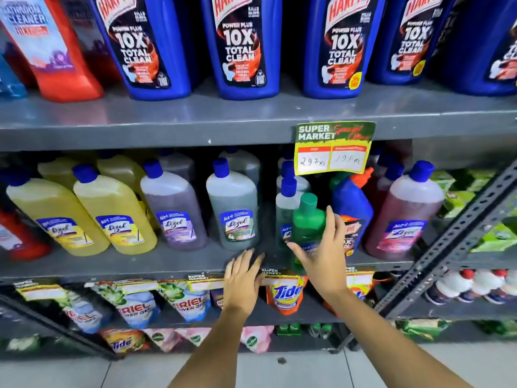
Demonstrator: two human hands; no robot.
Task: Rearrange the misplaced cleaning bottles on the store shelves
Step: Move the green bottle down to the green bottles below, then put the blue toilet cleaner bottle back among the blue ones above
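A small green bottle (307,222) with a green cap stands at the front of the middle shelf (167,261), in front of a clear blue-capped bottle (285,208). My right hand (321,253) wraps around the green bottle's lower half, thumb on its left and fingers on its right. My left hand (242,278) rests flat on the middle shelf's front edge, fingers spread, holding nothing. A blue Harpic bottle (352,211) with an orange nozzle stands just right of the green one.
Blue-capped Lizol bottles, yellow (112,208), purple (173,208), grey-green (233,208) and pink (402,217), line the middle shelf. Large blue Harpic bottles (243,46) fill the top shelf. A yellow price tag (333,152) hangs above. Detergent pouches (284,292) hang below.
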